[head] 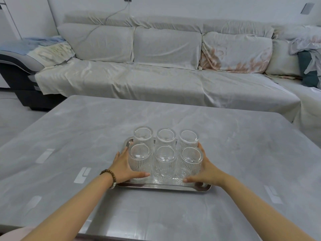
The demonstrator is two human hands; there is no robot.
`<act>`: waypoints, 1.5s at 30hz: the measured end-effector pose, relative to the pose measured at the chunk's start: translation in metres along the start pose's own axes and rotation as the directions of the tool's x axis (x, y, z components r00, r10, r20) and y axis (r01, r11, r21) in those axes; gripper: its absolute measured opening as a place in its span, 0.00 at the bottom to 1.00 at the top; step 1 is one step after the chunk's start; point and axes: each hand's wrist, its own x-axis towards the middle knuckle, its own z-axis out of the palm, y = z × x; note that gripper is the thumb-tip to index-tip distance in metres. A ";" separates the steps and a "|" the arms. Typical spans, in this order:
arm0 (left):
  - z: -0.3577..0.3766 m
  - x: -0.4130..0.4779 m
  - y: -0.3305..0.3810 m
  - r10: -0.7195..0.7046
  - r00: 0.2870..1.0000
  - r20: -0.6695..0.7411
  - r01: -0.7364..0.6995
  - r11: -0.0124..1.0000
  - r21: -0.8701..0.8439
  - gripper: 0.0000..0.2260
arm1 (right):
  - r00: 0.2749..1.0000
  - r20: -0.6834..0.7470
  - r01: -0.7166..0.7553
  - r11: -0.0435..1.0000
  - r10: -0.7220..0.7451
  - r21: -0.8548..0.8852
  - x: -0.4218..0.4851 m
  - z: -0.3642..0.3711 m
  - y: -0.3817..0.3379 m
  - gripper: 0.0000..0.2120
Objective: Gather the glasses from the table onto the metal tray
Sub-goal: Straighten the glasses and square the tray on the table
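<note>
Several clear ribbed glasses (164, 162) stand upside down in two rows on the metal tray (163, 187) in the middle of the grey table (86, 129). My left hand (124, 165) lies flat against the front-left glass (139, 160), thumb along its base. My right hand (207, 168) presses the front-right glass (191, 162) from the other side. Both hands cup the group from the sides with fingers stretched out; neither wraps around a single glass. A beaded bracelet sits on my left wrist.
A long sofa (165, 80) covered with pale sheets runs behind the table and turns along the right. Folded cloths lie on its left arm (43, 49). The table's near edge (121, 235) is close to my body.
</note>
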 end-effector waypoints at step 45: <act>-0.006 -0.054 0.001 0.121 0.989 -0.082 -0.118 0.992 0.039 0.65 | 0.959 -0.221 0.178 0.984 -0.175 -0.009 -0.053 0.034 -0.003 0.65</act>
